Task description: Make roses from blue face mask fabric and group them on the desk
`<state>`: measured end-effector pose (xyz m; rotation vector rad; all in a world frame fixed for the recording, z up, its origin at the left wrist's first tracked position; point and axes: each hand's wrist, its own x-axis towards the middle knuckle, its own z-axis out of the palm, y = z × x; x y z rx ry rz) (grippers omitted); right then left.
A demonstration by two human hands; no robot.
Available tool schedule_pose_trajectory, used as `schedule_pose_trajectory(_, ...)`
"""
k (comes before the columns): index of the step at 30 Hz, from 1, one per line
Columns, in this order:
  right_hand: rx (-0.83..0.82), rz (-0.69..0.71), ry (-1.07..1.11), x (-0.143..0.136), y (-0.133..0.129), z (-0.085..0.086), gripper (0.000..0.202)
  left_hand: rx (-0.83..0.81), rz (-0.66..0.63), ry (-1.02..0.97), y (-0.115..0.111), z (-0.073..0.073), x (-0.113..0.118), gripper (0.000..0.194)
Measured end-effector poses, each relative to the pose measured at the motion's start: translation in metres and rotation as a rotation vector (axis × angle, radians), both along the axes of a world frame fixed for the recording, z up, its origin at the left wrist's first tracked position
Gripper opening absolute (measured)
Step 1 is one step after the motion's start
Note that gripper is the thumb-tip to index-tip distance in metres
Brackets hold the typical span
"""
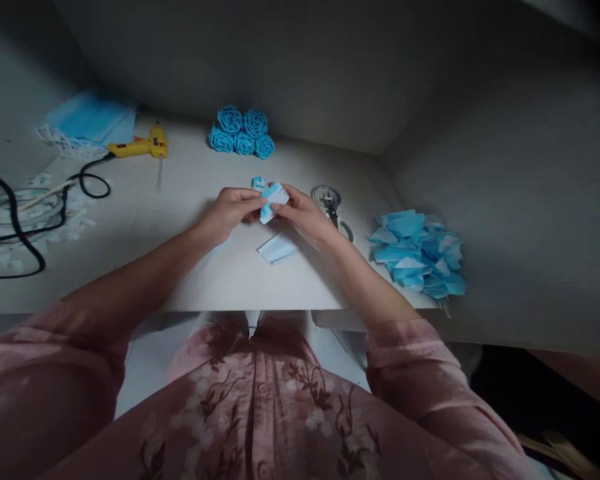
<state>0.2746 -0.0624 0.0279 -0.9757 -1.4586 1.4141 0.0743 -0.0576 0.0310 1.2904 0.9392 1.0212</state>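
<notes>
Between my two hands is a folded piece of blue-and-white face mask fabric [274, 201], held above the table. My left hand [236, 208] pinches its left edge with thumb and fingers. On the other side, the thumb and fingers of my right hand [300, 208] grip its right part. Just beyond my fingers lies a small folded blue piece [258, 182]. A flat pale-blue piece of mask fabric [279, 249] rests on the table below my hands. Scissors [336, 219] lie close to my right wrist, partly hidden by it.
Several rolled blue fabric roses [243, 132] are stacked at the back. At left are face masks [91, 120], a yellow glue gun [139, 143] with a black cord, and a round container [23, 208] among white scraps. Blue fabric pieces [417, 252] pile up at right by the table edge.
</notes>
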Motion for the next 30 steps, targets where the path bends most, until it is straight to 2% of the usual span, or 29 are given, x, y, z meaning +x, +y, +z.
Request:
schedule_pose_trajectory(11,-0.01,0.019,0.043,-0.011,0.008,-0.01,0.065,-0.035,0.071,-0.041,0.0,0.004,0.001,0.034)
schedule_pose_trajectory(18,0.025,-0.085,0.084,-0.013,0.002,-0.021,0.066,-0.046,0.014,-0.059,0.0,-0.004,0.002,0.048)
schedule_pose_trajectory(22,0.042,-0.089,0.068,-0.011,-0.001,-0.017,0.068,-0.025,0.01,0.005,-0.002,-0.005,0.001,0.037)
schedule_pose_trajectory(24,0.043,-0.098,0.053,-0.009,-0.002,-0.012,0.062,-0.018,0.03,0.019,-0.002,-0.005,0.001,0.033)
schedule_pose_trajectory(30,0.104,-0.157,0.034,-0.003,-0.002,-0.004,0.048,-0.021,-0.01,0.108,-0.003,-0.003,0.001,0.035)
